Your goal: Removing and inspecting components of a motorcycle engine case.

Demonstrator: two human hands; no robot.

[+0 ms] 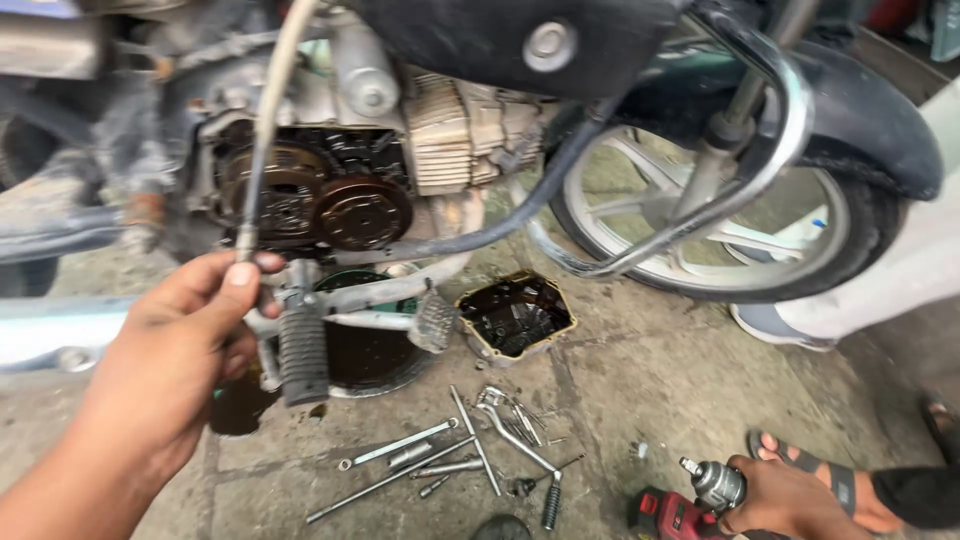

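1. Concrete ground [660, 370], stained and cracked, lies under a motorcycle whose open engine side [320, 190] shows 2 dark round clutch parts, with the front wheel [700, 220] to the right.
2. Our left hand [180, 350] is raised before the engine, its thumb and fingers pinched on the lower end of a grey cable [262, 140]; the cable rises from between the fingertips up past the engine and out of the top edge.
3. Just right of that hand stands the ribbed black footpeg [302, 352], close to the knuckles; whether they touch we cannot tell.
4. Our right hand [775, 495] is low at the right, clenched around a red power driver [690, 500] with a metal nose, resting near the ground.
5. Between the 2 hands, loose tools [470, 450] lie scattered: long rods, bolts and a spanner.
6. An oily engine cover [515, 315] sits on the ground below the frame, beside a dark drain pan [370, 360].
7. Someone else's sandalled foot [820, 475] is just behind the right hand.
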